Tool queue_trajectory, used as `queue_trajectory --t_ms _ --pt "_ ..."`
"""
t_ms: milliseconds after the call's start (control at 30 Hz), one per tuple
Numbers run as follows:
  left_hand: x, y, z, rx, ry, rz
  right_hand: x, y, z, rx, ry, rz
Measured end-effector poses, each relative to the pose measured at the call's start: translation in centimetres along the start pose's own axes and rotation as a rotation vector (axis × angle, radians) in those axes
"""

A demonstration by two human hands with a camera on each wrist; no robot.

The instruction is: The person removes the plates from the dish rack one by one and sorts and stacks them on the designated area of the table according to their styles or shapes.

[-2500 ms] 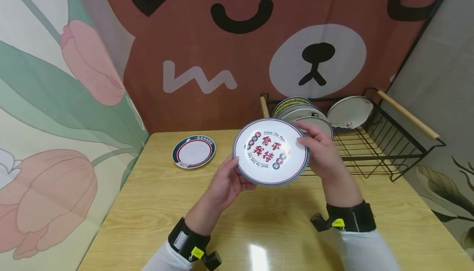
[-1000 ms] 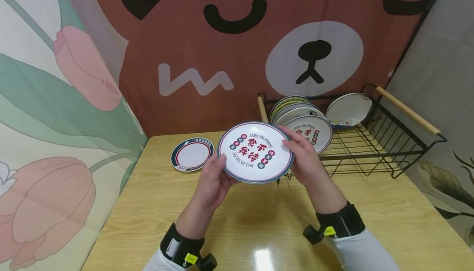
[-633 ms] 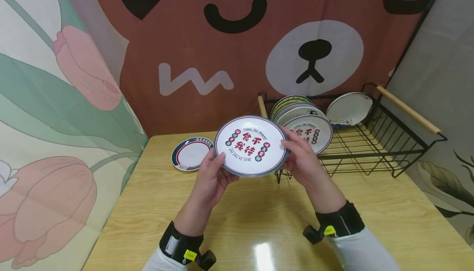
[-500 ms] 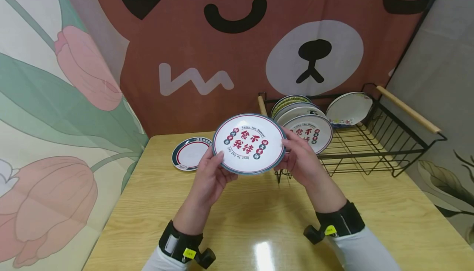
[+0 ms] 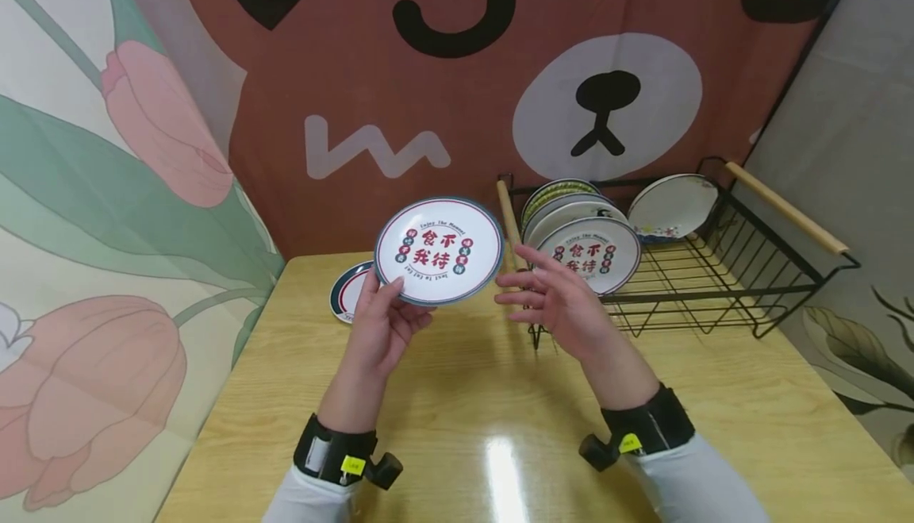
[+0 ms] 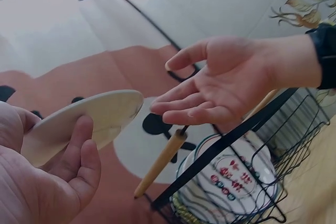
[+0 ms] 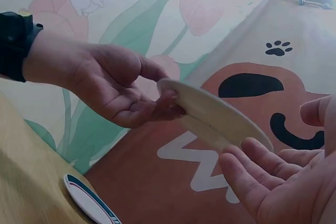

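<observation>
A white plate (image 5: 439, 251) with a blue-green rim and red characters is held above the table. My left hand (image 5: 381, 318) grips its lower left edge, thumb on the face and fingers beneath, as the left wrist view also shows. To the right of the plate my right hand (image 5: 560, 301) is open, its fingers spread close by the plate's right edge. Behind the held plate, a second plate (image 5: 347, 291) with a dark green and red rim lies on the table, partly hidden.
A black wire dish rack (image 5: 714, 297) with wooden handles stands at the back right. Several plates lean at its left end, the front one (image 5: 596, 257) with the same red characters. A white bowl-like dish (image 5: 673, 207) leans at its back right.
Both hands first held the plate near the rack and moved it left. Now the right hand has let go, and the left hand alone carries the plate further left, over the table plate.
</observation>
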State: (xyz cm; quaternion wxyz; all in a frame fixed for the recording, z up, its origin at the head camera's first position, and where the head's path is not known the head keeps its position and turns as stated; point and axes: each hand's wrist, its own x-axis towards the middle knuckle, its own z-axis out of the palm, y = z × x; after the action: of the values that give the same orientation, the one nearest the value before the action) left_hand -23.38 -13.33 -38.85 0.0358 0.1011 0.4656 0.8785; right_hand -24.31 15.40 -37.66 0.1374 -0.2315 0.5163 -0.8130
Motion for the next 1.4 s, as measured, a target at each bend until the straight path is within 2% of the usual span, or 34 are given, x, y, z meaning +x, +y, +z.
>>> queue_trajectory --t_ms 200,500,733,933,1100,1400 --pt "0.9 0.2 -1.7 -0.003 0.060 0.020 0.4 0.8 1.0 -0.056 0.021 0.043" --pt "2.3 0.1 -4.5 -0.009 0.153 0.015 1.4 2.5 3.0 -0.063 0.057 0.114" --pt "3.2 0.1 -7.4 -0.043 0.261 -0.038 3.3 4.8 4.3 -0.005 0.071 0.181" --pt "3.7 -0.1 -9.3 -0.055 0.384 -0.094 5.3 7.3 5.0 0.040 0.159 0.243" --pt "4.0 -0.6 -10.7 -0.051 0.451 -0.125 6.6 9.8 5.3 0.052 0.215 0.300" --pt "4.6 -1.8 -13.4 -0.018 0.542 -0.196 7.0 13.2 5.7 0.025 0.238 0.386"
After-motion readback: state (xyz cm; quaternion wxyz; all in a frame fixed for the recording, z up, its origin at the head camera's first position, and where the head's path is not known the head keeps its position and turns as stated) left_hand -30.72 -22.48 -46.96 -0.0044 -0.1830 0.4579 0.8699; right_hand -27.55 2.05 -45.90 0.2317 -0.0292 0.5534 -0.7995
